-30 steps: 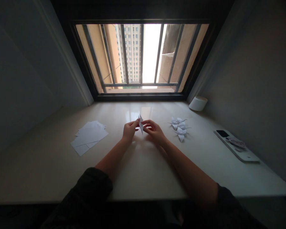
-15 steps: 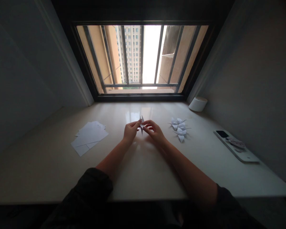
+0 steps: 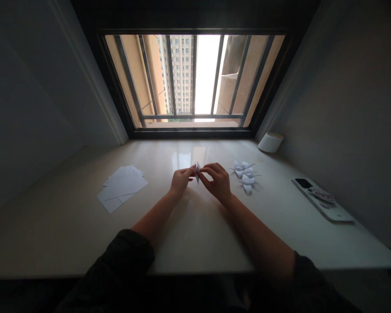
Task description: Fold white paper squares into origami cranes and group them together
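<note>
Both my hands meet over the middle of the pale table, just above its surface. My left hand pinches a small folded piece of white paper from the left. My right hand pinches the same paper from the right, fingers curled over it. Most of the paper is hidden between the fingertips. A small group of finished white folded paper figures lies just to the right of my right hand. A loose stack of flat white sheets lies to the left of my left hand.
A white cylinder stands at the back right by the wall. A white tray with a dark phone lies along the right edge. A barred window fills the back; walls close in left and right.
The folded paper has shifted slightly right and lower. My right hand has turned, its fingers now raised and curled over the paper. My left hand has barely moved.
</note>
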Demonstrator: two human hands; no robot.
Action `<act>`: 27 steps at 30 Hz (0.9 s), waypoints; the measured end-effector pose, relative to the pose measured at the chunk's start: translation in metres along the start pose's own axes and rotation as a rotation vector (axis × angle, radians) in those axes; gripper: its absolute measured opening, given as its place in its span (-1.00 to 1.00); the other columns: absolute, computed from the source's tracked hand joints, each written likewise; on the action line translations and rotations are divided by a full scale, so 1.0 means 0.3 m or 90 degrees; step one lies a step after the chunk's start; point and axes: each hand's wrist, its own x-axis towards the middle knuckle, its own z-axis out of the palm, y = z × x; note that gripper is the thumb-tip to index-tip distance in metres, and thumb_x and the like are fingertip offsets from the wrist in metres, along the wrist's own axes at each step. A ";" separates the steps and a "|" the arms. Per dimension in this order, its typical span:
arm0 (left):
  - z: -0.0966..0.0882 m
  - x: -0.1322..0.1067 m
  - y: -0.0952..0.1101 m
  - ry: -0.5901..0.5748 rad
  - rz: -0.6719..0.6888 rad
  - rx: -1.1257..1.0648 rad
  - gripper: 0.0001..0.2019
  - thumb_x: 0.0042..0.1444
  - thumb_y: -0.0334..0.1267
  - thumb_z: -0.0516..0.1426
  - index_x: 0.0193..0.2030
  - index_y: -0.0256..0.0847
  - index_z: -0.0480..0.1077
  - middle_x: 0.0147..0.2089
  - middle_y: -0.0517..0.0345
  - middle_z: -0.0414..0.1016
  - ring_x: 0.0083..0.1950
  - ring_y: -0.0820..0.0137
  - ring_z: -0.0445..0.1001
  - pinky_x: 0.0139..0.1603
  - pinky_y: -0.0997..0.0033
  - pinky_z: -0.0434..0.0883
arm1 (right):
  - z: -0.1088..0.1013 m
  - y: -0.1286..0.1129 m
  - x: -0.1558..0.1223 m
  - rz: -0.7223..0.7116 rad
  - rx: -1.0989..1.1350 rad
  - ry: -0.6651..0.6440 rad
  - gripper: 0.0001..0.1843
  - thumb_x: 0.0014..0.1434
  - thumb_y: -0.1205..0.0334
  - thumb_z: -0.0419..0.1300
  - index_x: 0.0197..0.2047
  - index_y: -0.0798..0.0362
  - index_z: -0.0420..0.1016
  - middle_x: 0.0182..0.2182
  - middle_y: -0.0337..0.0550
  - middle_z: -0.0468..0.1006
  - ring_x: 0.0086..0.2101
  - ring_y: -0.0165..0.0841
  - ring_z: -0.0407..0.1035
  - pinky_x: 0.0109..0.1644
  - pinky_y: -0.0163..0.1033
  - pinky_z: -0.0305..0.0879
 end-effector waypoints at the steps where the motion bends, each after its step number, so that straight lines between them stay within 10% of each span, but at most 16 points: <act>1: 0.000 0.000 0.001 -0.006 0.000 0.002 -0.67 -0.10 0.02 0.22 -0.47 -0.26 0.54 -0.41 0.02 0.54 -0.32 0.32 0.46 -0.24 0.32 0.32 | -0.001 -0.002 0.001 -0.006 0.002 -0.004 -0.87 0.16 0.16 0.15 -0.27 -0.06 0.53 -0.33 -0.11 0.50 -0.28 -0.25 0.33 -0.16 -0.13 0.25; 27: -0.008 0.010 -0.006 -0.053 -0.050 0.021 -0.68 -0.15 0.00 0.25 -0.56 -0.28 0.50 -0.57 0.09 0.42 -0.45 0.40 0.37 -0.32 0.36 0.30 | 0.004 0.032 0.000 -0.079 -0.050 -0.107 -0.87 0.14 0.19 0.16 -0.30 -0.12 0.56 -0.38 -0.17 0.53 -0.30 -0.27 0.30 -0.16 -0.14 0.20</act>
